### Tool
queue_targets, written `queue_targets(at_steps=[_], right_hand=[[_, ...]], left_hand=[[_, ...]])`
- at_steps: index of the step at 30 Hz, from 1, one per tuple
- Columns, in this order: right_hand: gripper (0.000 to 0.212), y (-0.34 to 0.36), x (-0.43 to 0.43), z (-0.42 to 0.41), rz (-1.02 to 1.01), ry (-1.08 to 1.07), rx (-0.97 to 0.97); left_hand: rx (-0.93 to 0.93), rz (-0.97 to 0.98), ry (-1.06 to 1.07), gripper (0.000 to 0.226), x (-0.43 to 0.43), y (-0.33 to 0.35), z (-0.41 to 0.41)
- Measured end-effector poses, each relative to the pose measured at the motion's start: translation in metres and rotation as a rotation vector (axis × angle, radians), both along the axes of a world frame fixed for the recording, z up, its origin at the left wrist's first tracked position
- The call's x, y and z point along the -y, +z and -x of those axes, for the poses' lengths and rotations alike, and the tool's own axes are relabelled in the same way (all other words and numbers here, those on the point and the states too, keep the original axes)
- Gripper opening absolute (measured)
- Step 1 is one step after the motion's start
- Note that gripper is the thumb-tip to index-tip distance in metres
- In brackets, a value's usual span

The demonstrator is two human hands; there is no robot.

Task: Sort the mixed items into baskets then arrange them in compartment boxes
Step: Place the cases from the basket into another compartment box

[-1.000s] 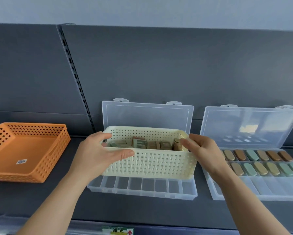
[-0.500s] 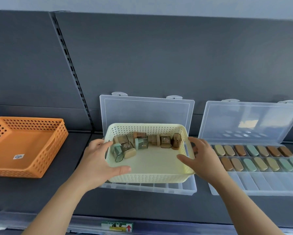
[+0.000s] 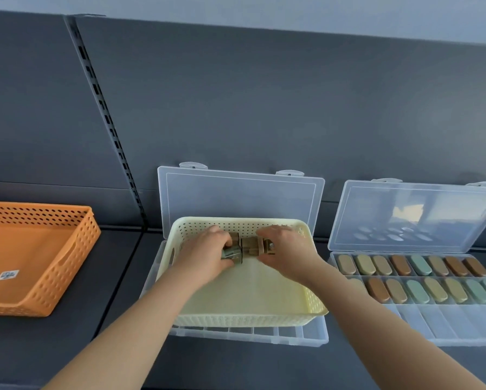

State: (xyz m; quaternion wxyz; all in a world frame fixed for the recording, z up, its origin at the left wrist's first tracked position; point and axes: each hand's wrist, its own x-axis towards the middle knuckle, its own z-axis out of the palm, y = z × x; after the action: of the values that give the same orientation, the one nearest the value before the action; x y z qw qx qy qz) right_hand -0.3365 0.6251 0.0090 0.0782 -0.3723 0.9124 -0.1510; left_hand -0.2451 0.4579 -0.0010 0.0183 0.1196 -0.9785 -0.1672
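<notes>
Blocks at basket far wall; left hand, right hand apparently gripping.

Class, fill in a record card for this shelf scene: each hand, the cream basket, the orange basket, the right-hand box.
left hand: grips small blocks inside the cream basket
right hand: grips the same cluster from the other side
cream basket: rests on the open middle compartment box
orange basket: holds only a sticker
right compartment box: lid open, two rows of oval pieces, front row empty
</notes>
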Motion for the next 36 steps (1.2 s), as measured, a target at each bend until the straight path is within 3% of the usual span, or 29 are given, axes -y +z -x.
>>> queue_targets(at_steps=[4, 9, 14, 17, 20, 22, 26, 31, 36], right_hand=[[0.029, -0.010, 0.014, 0.006, -0.140, 0.069, -0.058], [0.028, -0.018, 0.017, 0.006, -0.222, 0.143, -0.106], [0.009, 0.009, -0.005, -0.003, 0.148, 0.030, 0.217], [0.025, 0.022, -0.039, -0.013, 0.337, -0.044, 0.362], [0.044, 0.029, -0.078, -0.019, 0.501, -0.144, 0.459], [0.042, 0.032, -0.107, -0.020, 0.638, -0.207, 0.509], [0.033, 0.029, -0.168, -0.015, 0.899, -0.386, 0.600], [0.030, 0.008, -0.233, -0.004, 0.915, -0.521, 0.609], [0.035, -0.013, -0.264, 0.003, 0.890, -0.535, 0.670]], left_hand=[[-0.015, -0.185, 0.054, 0.031, 0.007, -0.002, -0.017], [-0.212, -0.519, 0.157, 0.030, 0.009, 0.010, -0.045], [-0.323, -1.240, 0.193, 0.038, -0.006, 0.026, -0.053], [-0.353, -1.413, 0.136, 0.037, -0.023, 0.032, -0.047], [-0.260, -1.273, 0.065, 0.059, -0.052, 0.032, -0.038], [-0.243, -1.170, 0.031, 0.060, -0.079, 0.034, -0.031], [-0.234, -1.156, -0.005, 0.061, -0.139, 0.033, -0.012], [-0.246, -0.930, -0.017, 0.041, -0.205, 0.021, 0.005], [-0.218, -0.481, -0.044, 0.043, -0.247, -0.007, 0.008]])
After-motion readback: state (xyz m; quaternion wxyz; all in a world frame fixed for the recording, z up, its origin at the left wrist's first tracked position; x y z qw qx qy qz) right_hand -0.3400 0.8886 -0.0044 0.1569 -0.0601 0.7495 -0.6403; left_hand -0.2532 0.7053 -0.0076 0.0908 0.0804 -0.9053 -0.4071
